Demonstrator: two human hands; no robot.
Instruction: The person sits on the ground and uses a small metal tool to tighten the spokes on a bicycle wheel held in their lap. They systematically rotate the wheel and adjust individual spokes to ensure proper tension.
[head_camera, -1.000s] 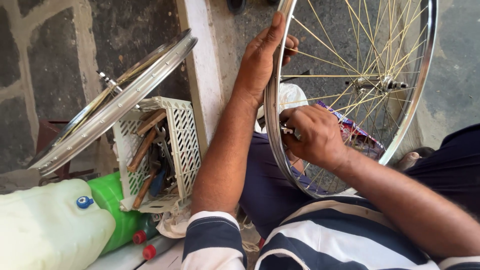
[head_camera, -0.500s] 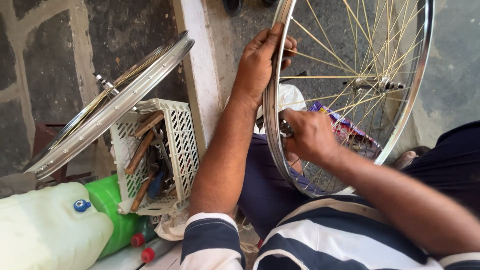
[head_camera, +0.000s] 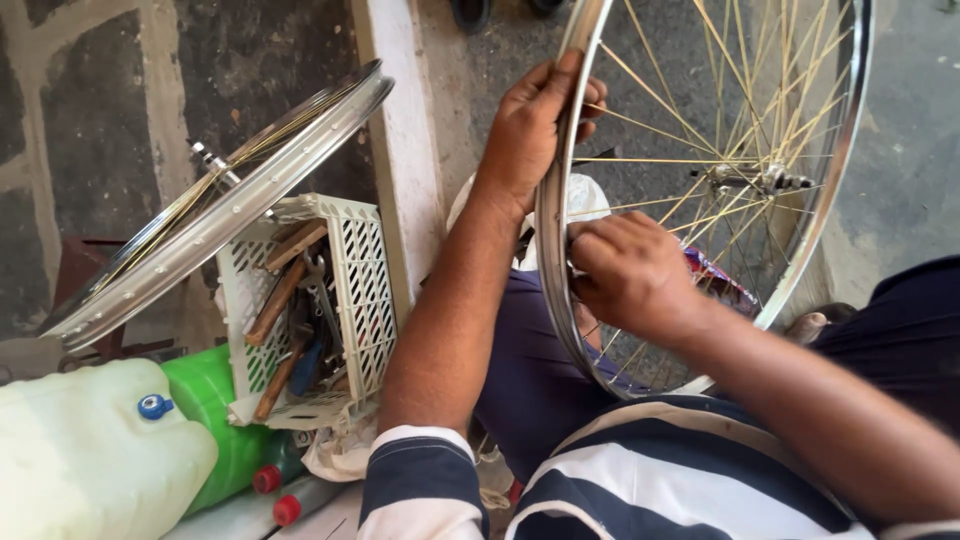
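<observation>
One view only, head camera looking down. Bottom left corner: pale whitish plastic jug (head_camera: 85, 455) with a small blue cap (head_camera: 155, 406), lying against a green plastic container (head_camera: 215, 420); just below those, two red-capped tubes (head_camera: 280, 495), labels not readable. White slotted plastic crate (head_camera: 365, 290) stands beside the green container, stuffed with wooden-handled tools (head_camera: 280, 305) and some metal ones. Spare wheel rim (head_camera: 215, 215) rests tilted across the crate top, leaning toward the stone wall (head_camera: 95, 120). Pale concrete post (head_camera: 405, 150) runs up between crate and person. Bicycle wheel (head_camera: 815, 210) with yellowish spokes stands upright in front of the person, near edge against the lap, hub (head_camera: 765, 180) right of centre. Left hand (head_camera: 535, 125) grips the top part of the rim, fingers curled round it, thumb on the outer face, closed on the metal. Right hand (head_camera: 630, 275) sits inside the rim lower down, fingers pinched narrow at a spoke end by the rim; cannot tell if a small tool is between them. Striped navy-and-white shirt (head_camera: 640, 480) fills the bottom edge. Grey pavement (head_camera: 900, 150) behind the wheel.
</observation>
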